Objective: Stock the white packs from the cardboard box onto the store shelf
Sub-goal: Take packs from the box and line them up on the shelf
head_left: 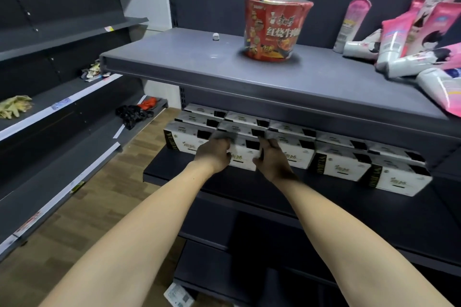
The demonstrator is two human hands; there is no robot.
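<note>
Upper shelf in front of me: a red instant noodle cup (276,27) stands upright near the middle.
Behind it, to its left: a small white cap-like object (215,36), too small to identify.
Far right: pink and white tubes (409,50) lie in a loose heap, some leaning on the back wall.
Left-hand shelving: yellowish gloves (15,106), a black bundle (133,113), a red item (149,103).
Below me: wood-pattern floor (99,197).

white packs (339,164) | black-ended, stacked in rows | lower shelf (174,172)
</note>
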